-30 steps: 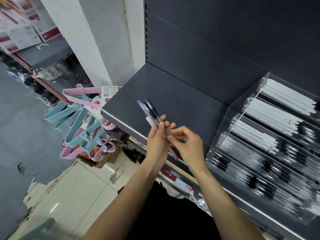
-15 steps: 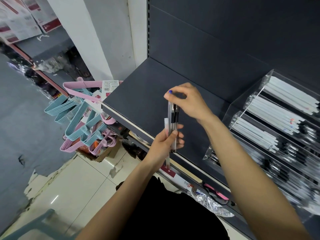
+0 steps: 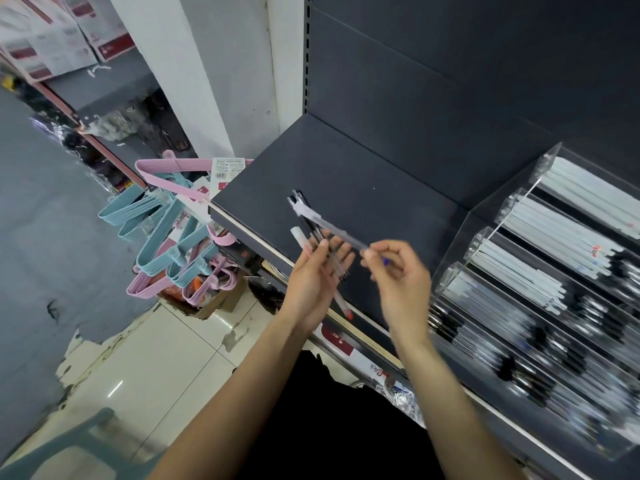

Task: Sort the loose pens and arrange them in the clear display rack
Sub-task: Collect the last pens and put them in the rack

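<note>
My left hand point(image 3: 310, 282) holds a small bundle of clear pens point(image 3: 313, 242) over the front edge of the dark shelf; one of them has a red tip pointing down below my palm. My right hand point(image 3: 398, 275) pinches a single clear pen point(image 3: 329, 225) with a blue tip, its far end angled up and left across the bundle. The clear display rack point(image 3: 512, 216) stands on the shelf at the right, its stepped tiers filled with rows of white and black pens.
The dark shelf point(image 3: 346, 178) has bare surface left of the rack, with a dark back panel behind it. Pink and blue hangers point(image 3: 162, 237) hang in a cluster off the shelf's left end. Tiled floor lies below, and cartons point(image 3: 52, 32) sit far left.
My right hand has come down from the top of the bundle and drawn one blue-tipped pen out to the right. The bundle in my left hand has tilted from upright to slanted.
</note>
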